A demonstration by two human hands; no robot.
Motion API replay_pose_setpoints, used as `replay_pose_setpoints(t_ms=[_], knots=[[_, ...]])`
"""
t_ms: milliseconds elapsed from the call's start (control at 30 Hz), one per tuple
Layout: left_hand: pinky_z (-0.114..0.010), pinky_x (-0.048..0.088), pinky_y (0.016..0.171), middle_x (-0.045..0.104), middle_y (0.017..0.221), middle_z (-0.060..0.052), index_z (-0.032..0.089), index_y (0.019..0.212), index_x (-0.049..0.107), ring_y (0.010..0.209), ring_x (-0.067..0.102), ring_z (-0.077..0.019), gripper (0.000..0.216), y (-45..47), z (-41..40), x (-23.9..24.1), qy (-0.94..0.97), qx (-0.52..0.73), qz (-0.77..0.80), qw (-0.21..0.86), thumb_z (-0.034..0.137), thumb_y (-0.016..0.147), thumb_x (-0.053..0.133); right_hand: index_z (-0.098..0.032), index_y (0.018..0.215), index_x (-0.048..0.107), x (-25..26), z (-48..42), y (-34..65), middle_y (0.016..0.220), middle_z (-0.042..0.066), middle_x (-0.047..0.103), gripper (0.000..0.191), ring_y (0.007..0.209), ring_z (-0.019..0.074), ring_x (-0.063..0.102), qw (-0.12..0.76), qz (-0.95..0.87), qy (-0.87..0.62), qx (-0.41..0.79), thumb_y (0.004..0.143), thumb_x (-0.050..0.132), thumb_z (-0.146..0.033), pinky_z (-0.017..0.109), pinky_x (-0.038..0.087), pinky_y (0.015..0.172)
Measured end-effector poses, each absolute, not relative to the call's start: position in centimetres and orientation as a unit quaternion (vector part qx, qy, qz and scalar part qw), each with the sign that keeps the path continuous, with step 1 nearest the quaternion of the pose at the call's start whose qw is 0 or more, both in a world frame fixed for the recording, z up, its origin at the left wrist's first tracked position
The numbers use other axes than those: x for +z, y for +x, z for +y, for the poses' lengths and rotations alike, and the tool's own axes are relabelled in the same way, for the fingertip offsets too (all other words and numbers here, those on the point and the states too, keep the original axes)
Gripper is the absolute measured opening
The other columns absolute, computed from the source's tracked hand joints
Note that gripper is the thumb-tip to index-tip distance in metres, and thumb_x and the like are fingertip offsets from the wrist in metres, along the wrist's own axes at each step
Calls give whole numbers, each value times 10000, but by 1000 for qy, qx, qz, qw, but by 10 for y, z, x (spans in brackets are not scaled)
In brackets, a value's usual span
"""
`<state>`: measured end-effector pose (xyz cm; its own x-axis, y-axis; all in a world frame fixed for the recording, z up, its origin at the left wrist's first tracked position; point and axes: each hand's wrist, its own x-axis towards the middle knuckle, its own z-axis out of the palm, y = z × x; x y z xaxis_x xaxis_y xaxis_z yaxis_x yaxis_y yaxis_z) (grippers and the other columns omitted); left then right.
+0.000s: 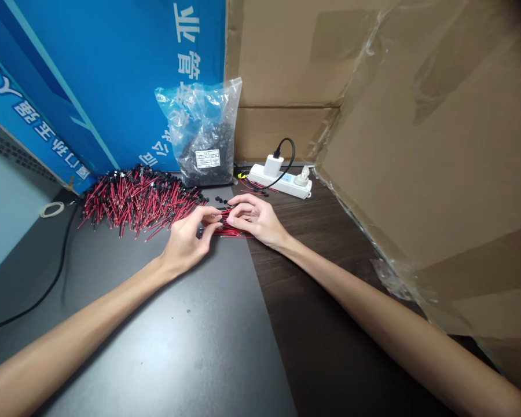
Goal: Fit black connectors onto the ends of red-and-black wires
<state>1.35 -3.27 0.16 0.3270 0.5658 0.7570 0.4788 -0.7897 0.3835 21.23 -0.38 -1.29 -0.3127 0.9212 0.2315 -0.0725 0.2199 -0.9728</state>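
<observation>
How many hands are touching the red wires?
2. The left hand pinches the small bundle of red wires at its left end, and the right hand grips it from the right. No hand touches the big pile.

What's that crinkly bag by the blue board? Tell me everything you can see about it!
The bag is clear, crinkly plastic, standing upright on the desk with its top spread loosely. Its lower half is full of small black parts. A white label on the front has print too small to read. It stands at the back against the blue board, between the wire pile and the power strip.
</observation>
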Motion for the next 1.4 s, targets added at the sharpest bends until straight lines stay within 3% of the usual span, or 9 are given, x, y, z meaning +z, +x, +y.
replay_pose_setpoints(t_ms=[500, 767, 1100, 1400], knots=[[-257, 609, 786, 764, 981, -56, 167, 1173, 584, 832, 741, -140, 304, 11, -32, 1, 820, 472, 318, 56, 130, 893, 697, -204, 1125, 586, -14, -1, 213, 772, -18, 689, 554, 701, 135, 638, 474, -614, -314, 548, 696, 857, -425, 275, 516, 686], [-329, 587, 779, 764, 919, -54, 167, 998, 687, 831, 714, -174, 80, 9, -27, 3, 837, 443, 322, -17, 192, 924, 672, -204, 1113, 596, -12, -1, 214, 779, -9, 699, 556, 736, 154, 673, 474, -591, -323, 568, 669, 865, -402, 319, 559, 768], [-350, 568, 772, 773, 890, -48, 175, 961, 703, 789, 706, -171, 72, 9, -26, 1, 837, 443, 320, -9, 224, 937, 657, -201, 1117, 586, -12, -2, 214, 771, -9, 710, 582, 680, 139, 661, 476, -587, -333, 563, 651, 879, -390, 294, 549, 692], [-334, 588, 742, 764, 866, -62, 165, 949, 717, 776, 700, -169, 81, 9, -25, 0, 843, 444, 305, 14, 200, 933, 646, -173, 1032, 637, -12, -2, 215, 805, 29, 753, 535, 719, 165, 694, 465, -590, -355, 556, 627, 892, -413, 338, 577, 755]])
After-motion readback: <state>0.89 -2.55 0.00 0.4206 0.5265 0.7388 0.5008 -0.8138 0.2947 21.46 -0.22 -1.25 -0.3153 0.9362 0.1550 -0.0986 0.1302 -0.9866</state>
